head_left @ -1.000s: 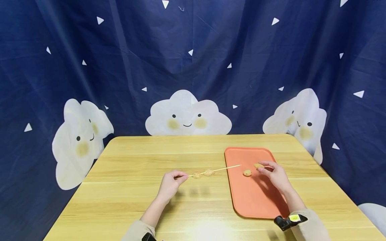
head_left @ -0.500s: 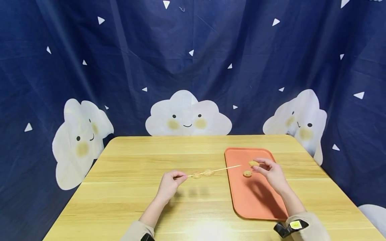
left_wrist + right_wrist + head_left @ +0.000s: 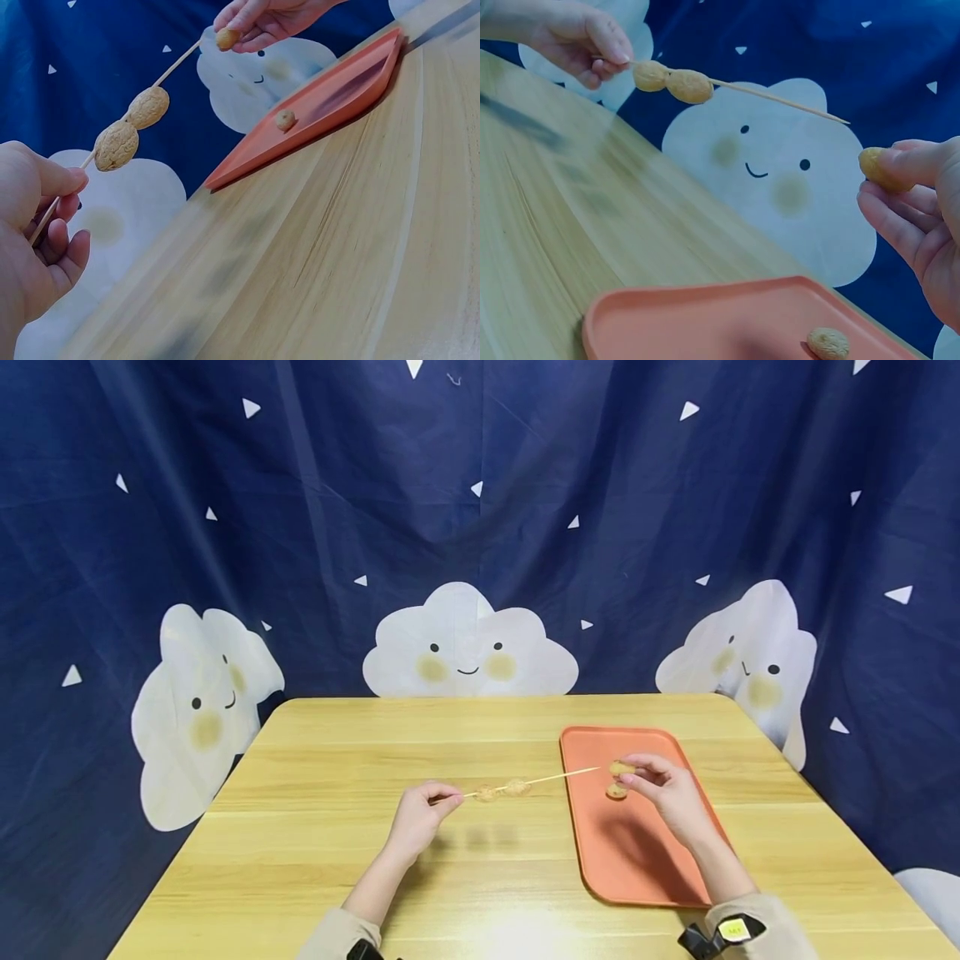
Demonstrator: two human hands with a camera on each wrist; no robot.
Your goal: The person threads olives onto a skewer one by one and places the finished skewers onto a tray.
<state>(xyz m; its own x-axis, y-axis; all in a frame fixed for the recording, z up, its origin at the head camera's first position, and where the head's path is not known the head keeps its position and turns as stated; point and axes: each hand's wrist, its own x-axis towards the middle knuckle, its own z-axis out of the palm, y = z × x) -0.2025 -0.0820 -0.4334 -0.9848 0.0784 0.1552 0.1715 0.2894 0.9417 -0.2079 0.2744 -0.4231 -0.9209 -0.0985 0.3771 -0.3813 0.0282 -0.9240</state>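
- Wooden skewer (image 3: 566, 775) slants across the middle of the head view, pointed end at right above the tray's left side; its other end disappears among the left hand's fingers.
- Two tan, wrinkled oval pieces are threaded on it end to end, a lower one (image 3: 116, 145) nearer the grip and an upper one (image 3: 148, 106); the stick inside them is hidden.
- Left hand (image 3: 416, 818), lower centre of the head view, pinches the skewer between thumb and fingers; in its own wrist view the hand is cut off by the left edge.
- Right hand (image 3: 671, 797), at right, pinches a third oval piece (image 3: 881, 169) by thumb and fingertips, near the skewer's tip but apart from it; the thumb covers part of that piece.
- Loose oval piece (image 3: 829, 343) lies on the orange tray (image 3: 600, 872), low in the right wrist view, where the bottom edge crops the tray.
- Right forearm hides part of the tray's right rim in the head view.
- Wooden table (image 3: 337, 860) runs out of the bottom of the frame; a bright glare washes out its grain there.
- Left wrist device (image 3: 363, 950) is mostly cut off; lettering on the right one's yellow label (image 3: 735, 930) is too small to read.
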